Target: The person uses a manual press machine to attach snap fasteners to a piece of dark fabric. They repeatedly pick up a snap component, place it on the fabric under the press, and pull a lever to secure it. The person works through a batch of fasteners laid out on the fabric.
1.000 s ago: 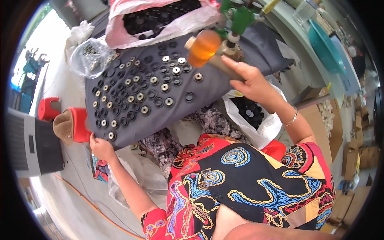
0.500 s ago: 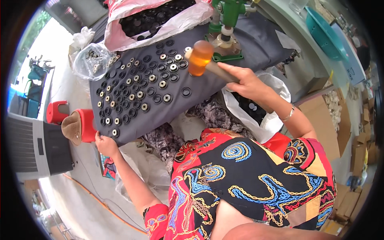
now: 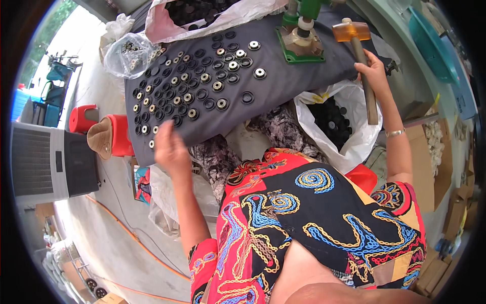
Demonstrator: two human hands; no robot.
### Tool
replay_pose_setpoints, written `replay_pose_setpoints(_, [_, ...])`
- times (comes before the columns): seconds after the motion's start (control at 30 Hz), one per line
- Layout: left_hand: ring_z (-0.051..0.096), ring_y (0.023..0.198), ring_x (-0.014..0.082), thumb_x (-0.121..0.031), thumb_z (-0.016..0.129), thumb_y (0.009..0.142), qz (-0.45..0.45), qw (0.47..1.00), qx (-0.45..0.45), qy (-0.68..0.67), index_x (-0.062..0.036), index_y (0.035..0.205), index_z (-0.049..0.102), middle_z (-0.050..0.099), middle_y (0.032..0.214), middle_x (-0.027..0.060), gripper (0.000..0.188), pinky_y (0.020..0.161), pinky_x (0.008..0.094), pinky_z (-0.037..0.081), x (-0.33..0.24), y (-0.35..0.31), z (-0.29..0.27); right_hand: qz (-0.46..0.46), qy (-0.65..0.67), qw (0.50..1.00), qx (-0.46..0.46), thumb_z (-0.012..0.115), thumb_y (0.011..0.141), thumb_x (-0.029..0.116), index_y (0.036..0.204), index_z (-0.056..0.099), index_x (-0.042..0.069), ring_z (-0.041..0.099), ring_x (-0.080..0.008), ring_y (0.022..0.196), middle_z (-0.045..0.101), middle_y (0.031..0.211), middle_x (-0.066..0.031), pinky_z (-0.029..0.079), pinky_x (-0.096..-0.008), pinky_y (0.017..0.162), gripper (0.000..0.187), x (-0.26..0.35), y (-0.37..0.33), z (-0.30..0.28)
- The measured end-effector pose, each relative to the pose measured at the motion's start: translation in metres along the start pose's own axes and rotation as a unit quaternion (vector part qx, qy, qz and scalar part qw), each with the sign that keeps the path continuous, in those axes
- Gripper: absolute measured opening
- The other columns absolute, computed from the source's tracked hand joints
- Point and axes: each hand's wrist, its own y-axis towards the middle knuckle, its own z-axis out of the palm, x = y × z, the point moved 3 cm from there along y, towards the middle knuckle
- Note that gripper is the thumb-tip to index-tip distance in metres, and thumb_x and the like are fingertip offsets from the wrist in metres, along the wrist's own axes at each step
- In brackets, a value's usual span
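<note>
My right hand (image 3: 375, 72) is wrapped round the wooden handle of a mallet (image 3: 351, 32) with an amber, see-through head. The mallet is held up beside the green press, its handle pointing down over the white sack. My left hand (image 3: 173, 148) hovers at the near left edge of the cloth-covered table (image 3: 268, 83), smeared by motion, so its fingers cannot be read. Close to it are black rings with silver metal centres (image 3: 152, 145). Rows of black rings (image 3: 209, 103) cover the left half of the cloth, several with a metal piece set in the middle.
A green press (image 3: 302, 43) stands at the back of the table. Behind lies an open sack (image 3: 167, 30) of black parts; a white sack (image 3: 310, 109) of black discs sits at right. A clear bag (image 3: 119, 58) of metal pieces lies far left, near red stools (image 3: 121, 139).
My right hand has carried the mallet to the right, away from the rings, its head now beyond the press. My left hand has risen from the table corner and moved right.
</note>
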Motion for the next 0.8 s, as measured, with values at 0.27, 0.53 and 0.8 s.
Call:
replay_pose_setpoints(0.27, [0.067,0.092,0.032,0.004,0.067,0.08,0.11,0.973,0.166,-0.114,-0.0025,0.107,0.07,0.069,0.109,0.0148,0.028,0.08,0.0379,0.055,-0.086,-0.013,0.06,-0.098,-0.203,0.974,0.031,0.069,0.078,0.015,0.12,0.062,-0.003,0.061,-0.0138,0.07,0.065,0.084,-0.0062,0.05,-0.0297,0.065,0.046,-0.037,0.107,-0.021])
replay_pose_setpoints(0.53, [0.068,0.092,0.0258,0.005,0.065,0.084,0.003,1.0,0.014,-0.018,-0.0016,0.109,0.07,0.069,0.104,0.0136,0.026,0.081,0.0339,0.053,-0.019,-0.03,0.003,-0.12,-0.408,0.904,0.049,0.061,0.083,0.025,0.111,0.064,-0.005,0.066,-0.0357,0.087,0.066,0.091,-0.0249,0.049,-0.0409,0.077,0.041,-0.071,0.141,-0.052])
replay_pose_setpoints(0.8, [0.065,0.085,0.0218,-0.003,0.069,0.083,-0.121,0.979,-0.058,0.15,-0.0007,0.116,0.067,0.069,0.108,0.0129,0.033,0.077,0.0315,0.052,0.079,-0.033,-0.053,-0.214,-0.185,0.939,-0.194,0.063,0.097,0.028,0.128,0.061,0.0,0.065,-0.0154,0.093,0.07,0.102,-0.0087,0.052,-0.0291,0.084,0.042,-0.006,0.14,-0.076])
